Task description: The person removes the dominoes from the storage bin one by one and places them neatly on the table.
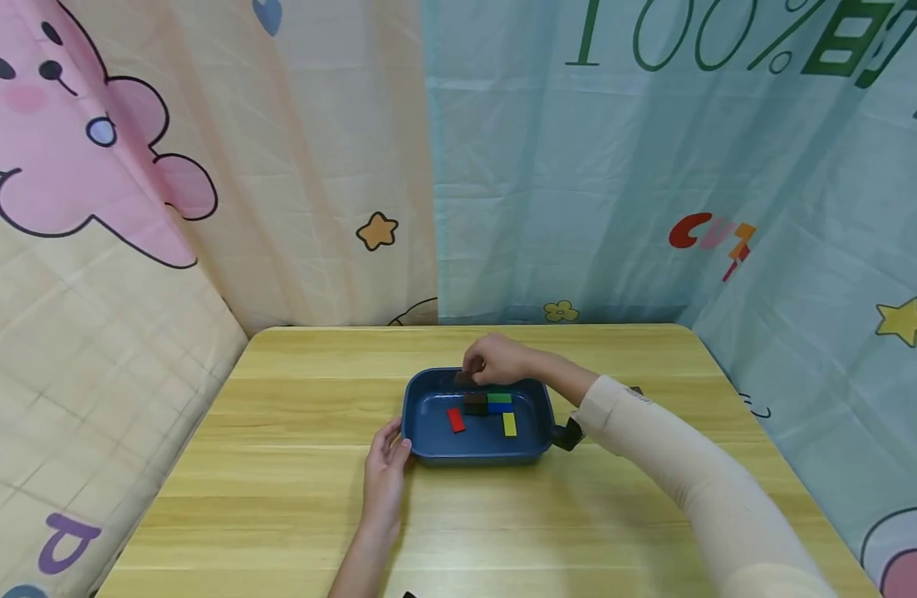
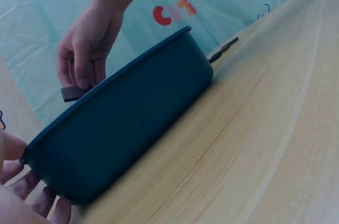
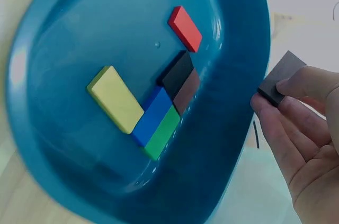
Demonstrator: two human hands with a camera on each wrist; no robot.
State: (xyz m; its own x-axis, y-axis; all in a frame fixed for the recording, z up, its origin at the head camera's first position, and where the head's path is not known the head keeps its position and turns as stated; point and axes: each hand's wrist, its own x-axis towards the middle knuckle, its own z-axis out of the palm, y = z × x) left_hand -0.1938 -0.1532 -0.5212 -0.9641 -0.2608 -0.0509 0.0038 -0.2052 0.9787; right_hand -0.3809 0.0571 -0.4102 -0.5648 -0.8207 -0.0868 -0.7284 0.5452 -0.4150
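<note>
A blue plastic basin point(image 1: 473, 458) stands on the table. My left hand point(image 1: 386, 473) holds its left near corner, with fingers point(image 2: 33, 187) against the outer wall and a digit up at the rim. Over the far rim, my right hand point(image 3: 304, 123) pinches a dark brown block point(image 3: 286, 73) between thumb and fingertips. Inside the basin lie flat rectangular blocks: a red block point(image 3: 185, 29), a yellow block point(image 3: 115, 99), a blue block point(image 3: 153, 114), a green block point(image 3: 162, 134), a black block point(image 3: 176, 73) and a brown block point(image 3: 186, 91). The last four lie side by side.
The wooden table point(image 1: 279, 498) extends around the basin, with patterned curtains point(image 1: 548, 166) behind and beside it. Small dark pieces point(image 2: 224, 50) lie beyond the basin's right end in the left wrist view. My right forearm in a pale sleeve point(image 1: 698, 465) crosses the table's right side.
</note>
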